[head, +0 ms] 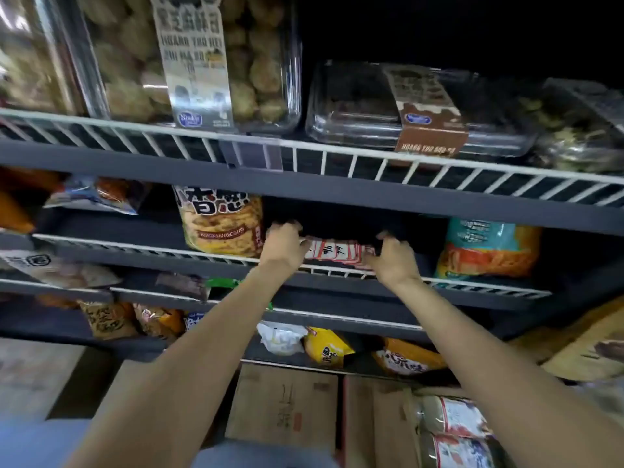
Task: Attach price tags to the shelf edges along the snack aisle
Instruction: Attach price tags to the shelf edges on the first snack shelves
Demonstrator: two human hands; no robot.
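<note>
price tags held as a red-bordered stack against the white wire shelf edge | left hand curled onto left end | right hand clamped on right end | snack bag just left

Between the left hand and right hand lies a stack of white price tags with red borders and dark handwriting. Under both hands runs a white wire rail on a dark grey shelf. Left of the left hand stands a yellow-orange snack bag with bold black characters; right of the right hand, a teal and orange bag.
</note>
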